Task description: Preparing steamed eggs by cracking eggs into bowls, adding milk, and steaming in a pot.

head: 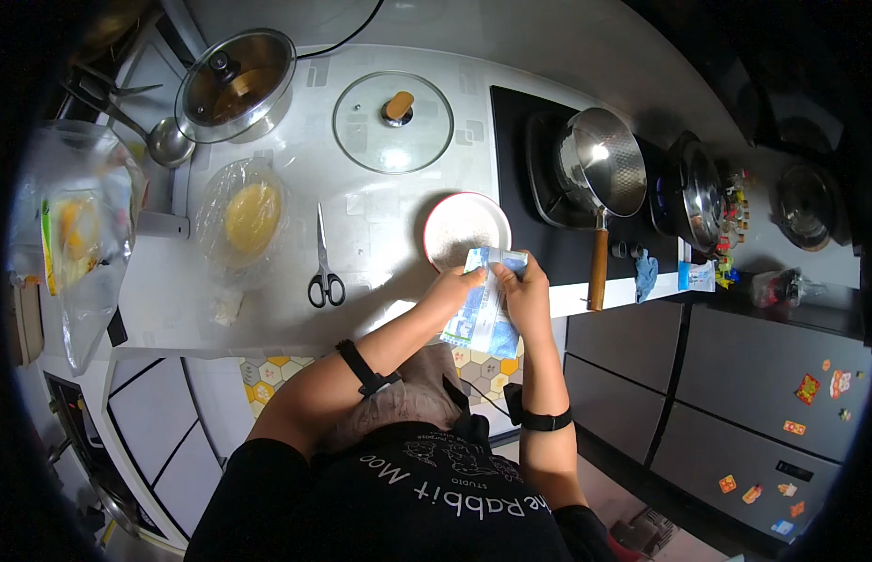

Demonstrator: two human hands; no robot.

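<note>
My left hand (458, 291) and my right hand (526, 291) both grip the top of a blue and white plastic food packet (486, 316), one hand at each side. The packet bears writing and a pale band down its middle. Its top edge overlaps the near rim of a white bowl with a red rim (467, 226). Pale, grainy matter lies in the bowl; what it is I cannot tell. Black-handled scissors (325, 270) lie to the left of the bowl, blades pointing away from me. Whether the packet is open at the top cannot be seen.
A glass lid (358, 133) lies behind the bowl. Yellow dough-like matter in a clear plastic bag (253, 218) and a lidded steel pot (263, 116) stand left. At right, a hammered saucepan (608, 165) rests on the black hob (509, 154), its wooden handle jutting over the counter edge.
</note>
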